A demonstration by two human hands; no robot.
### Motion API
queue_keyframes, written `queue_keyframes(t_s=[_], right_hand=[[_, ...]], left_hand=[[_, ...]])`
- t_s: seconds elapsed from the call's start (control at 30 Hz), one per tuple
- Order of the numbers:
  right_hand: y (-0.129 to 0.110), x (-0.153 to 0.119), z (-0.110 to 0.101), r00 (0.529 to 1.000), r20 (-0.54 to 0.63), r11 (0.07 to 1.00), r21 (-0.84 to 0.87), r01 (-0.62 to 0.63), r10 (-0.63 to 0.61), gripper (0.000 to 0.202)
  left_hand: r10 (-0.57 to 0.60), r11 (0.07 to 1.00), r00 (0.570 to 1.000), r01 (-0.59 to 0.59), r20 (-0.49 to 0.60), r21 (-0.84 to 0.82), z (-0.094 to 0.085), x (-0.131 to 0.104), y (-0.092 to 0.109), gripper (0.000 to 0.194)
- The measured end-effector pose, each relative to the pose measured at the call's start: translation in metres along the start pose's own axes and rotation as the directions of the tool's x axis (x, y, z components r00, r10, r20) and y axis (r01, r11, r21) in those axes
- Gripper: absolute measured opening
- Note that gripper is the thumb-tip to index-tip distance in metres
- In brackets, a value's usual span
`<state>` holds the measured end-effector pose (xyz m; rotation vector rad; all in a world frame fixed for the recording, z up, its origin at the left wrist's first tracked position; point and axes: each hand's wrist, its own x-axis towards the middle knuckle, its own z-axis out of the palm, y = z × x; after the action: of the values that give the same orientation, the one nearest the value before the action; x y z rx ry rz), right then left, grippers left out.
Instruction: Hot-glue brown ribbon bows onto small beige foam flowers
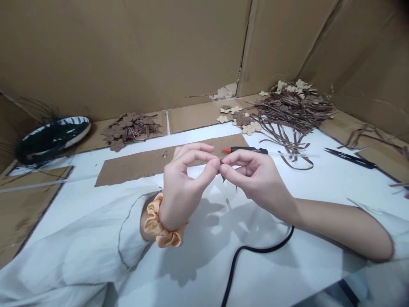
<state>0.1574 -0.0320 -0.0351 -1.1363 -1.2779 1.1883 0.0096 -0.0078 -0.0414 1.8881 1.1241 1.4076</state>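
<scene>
Over the white board, my left hand (185,187) and my right hand (258,177) meet fingertip to fingertip. Between their pinched thumbs and forefingers is a thin brown strip (223,179), mostly hidden, with a dark end hanging below. My left hand's other fingers are loosely raised; those of my right hand curl inward. An orange scrunchie (168,238) circles my left wrist. Just behind my right hand lies a glue gun (247,149) with an orange tip, partly covered by that hand. A black cord (236,260) runs from under my right forearm towards me.
A flat cardboard piece (128,169) lies behind my hands. Brown flower cut-outs (118,132) are heaped back left, beside a bowl (82,123) of dark green strands. Brown strips (294,111) and cream flowers (252,127) pile up back right. Black tweezers (349,158) rest at right. Cardboard walls (128,51) enclose the back.
</scene>
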Motion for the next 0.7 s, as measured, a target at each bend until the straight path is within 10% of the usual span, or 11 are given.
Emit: queue_keyframes(t_s=[0.7], right_hand=[[0.0056,0.0001,0.0035,0.993,-0.035,0.985,-0.138,0.105,-0.111,0.007]], left_hand=[[-0.121,0.970,0.981,0.150,0.152,-0.193,-0.0020,0.0051,-0.0012,0.014]])
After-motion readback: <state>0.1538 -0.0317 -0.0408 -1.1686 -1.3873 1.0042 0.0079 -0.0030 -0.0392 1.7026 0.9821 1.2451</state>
